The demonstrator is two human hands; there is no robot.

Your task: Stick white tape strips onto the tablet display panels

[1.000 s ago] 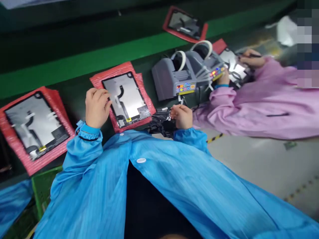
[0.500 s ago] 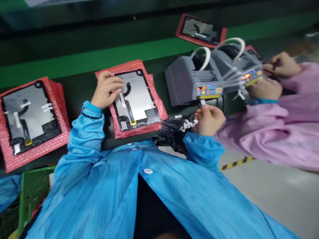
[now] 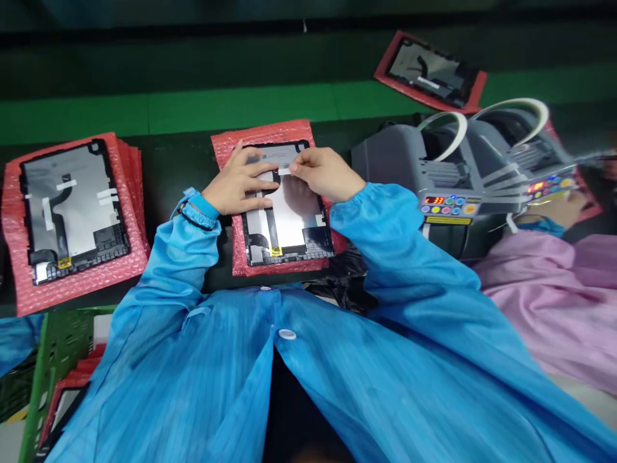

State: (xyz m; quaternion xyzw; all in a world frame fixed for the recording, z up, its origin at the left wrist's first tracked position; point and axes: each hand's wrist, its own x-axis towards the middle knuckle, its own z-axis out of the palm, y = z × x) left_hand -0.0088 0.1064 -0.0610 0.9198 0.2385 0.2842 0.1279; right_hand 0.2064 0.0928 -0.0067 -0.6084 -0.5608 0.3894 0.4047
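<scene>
Silver panel (image 3: 295, 222) beneath left hand (image 3: 237, 183), fingers spread, and right hand (image 3: 331, 173), pinching white tape (image 3: 285, 172).

Right hand (image 3: 330, 173) now over panel (image 3: 292, 222)

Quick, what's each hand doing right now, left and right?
Left hand: open, spread over the middle display panel.
Right hand: closed, pinching a white tape strip.

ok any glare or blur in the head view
Head view: white glare on the middle silver-and-black rectangular panel, a dark shadow or reflection below the bare right hand; head view, far right: the co-worker's bare hand looks blurred.
</scene>
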